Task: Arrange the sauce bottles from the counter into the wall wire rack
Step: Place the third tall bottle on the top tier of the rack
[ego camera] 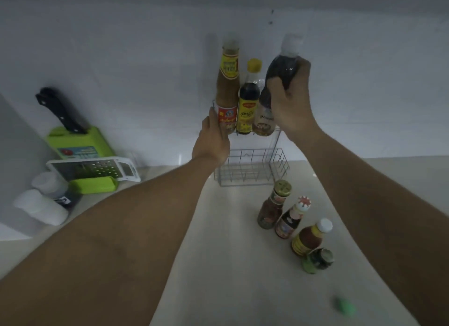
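- We saw the pale bench [230, 253] under a white wall, with four sauce bottles [295, 226] standing in a row at its right.
- We saw the wire rack [252, 166] on the wall; its lower basket was bare.
- Our right hand [289, 102] was clamped around a dark bottle [279, 75] at the upper tier's right end, beside a yellow-capped bottle [248, 100].
- Our left hand [213, 138], fingers spread flat, touched the tall brown bottle [228, 87] at the tier's left end.
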Motion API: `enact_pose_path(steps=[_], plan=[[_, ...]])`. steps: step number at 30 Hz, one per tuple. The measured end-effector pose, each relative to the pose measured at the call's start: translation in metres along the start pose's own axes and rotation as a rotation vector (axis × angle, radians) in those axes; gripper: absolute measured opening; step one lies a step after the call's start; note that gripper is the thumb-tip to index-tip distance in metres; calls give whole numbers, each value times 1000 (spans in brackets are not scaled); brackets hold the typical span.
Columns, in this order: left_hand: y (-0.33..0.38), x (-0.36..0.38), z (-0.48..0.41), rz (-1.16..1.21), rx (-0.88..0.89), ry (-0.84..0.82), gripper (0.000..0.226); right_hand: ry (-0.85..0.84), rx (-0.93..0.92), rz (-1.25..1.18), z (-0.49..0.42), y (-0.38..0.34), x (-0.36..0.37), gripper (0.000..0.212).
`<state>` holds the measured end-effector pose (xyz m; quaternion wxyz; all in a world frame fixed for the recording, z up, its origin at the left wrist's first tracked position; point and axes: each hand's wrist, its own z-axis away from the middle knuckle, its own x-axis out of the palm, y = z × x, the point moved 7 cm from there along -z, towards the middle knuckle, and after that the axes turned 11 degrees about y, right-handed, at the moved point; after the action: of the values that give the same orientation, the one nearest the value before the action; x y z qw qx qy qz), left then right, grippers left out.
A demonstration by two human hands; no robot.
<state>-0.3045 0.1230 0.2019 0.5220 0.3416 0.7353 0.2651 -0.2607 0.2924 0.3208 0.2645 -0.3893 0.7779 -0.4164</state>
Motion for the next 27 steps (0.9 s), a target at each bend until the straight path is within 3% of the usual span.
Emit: enact_pose_path(steps=[9,17,22,27], plan=[[-6,4,-11,67,-76,59,43,-63,-20,66,-34,22,16,40],[-2,7,-7,112,-65,41,44,-149,164,148,-35,67,15,28],[0,6,-6,101,-64,32,45,-189,179,199,-35,81,14,37],[0,7,-6,106,-75,19,46,-339,200,279,-32,102,23,52]])
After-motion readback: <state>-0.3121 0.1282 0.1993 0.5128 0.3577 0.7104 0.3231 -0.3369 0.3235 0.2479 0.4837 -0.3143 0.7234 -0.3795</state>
